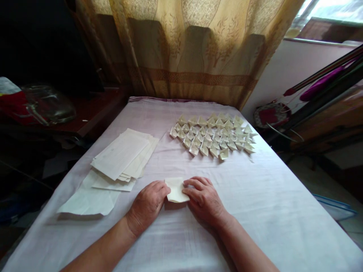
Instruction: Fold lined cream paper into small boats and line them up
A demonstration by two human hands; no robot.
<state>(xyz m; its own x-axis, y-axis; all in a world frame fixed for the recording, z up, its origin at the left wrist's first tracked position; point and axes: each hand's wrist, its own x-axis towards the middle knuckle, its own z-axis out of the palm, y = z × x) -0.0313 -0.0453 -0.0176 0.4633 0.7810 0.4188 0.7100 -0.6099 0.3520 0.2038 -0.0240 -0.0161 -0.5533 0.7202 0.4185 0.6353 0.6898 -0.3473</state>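
Between my hands is a small folded sheet of cream paper (pixel 177 190), its near edge showing more than one layer. My left hand (pixel 150 200) pinches its left side, thumb on top. On the opposite side, my right hand (pixel 202 197) grips the paper's right edge between thumb and fingers. Beyond it, to the right, several small folded paper boats (pixel 210 136) stand close together in rows. A stack of loose paper sheets (pixel 121 153) lies to the left, with a paler sheet (pixel 89 196) spread out at its near end.
Everything rests on a surface covered with a pale cloth (pixel 255 211). A patterned curtain (pixel 187 49) hangs along the far edge. At the left, a dark red table (pixel 96 109) holds a clear glass jar (pixel 51 105). A blue-edged item (pixel 334 207) sits low at the right.
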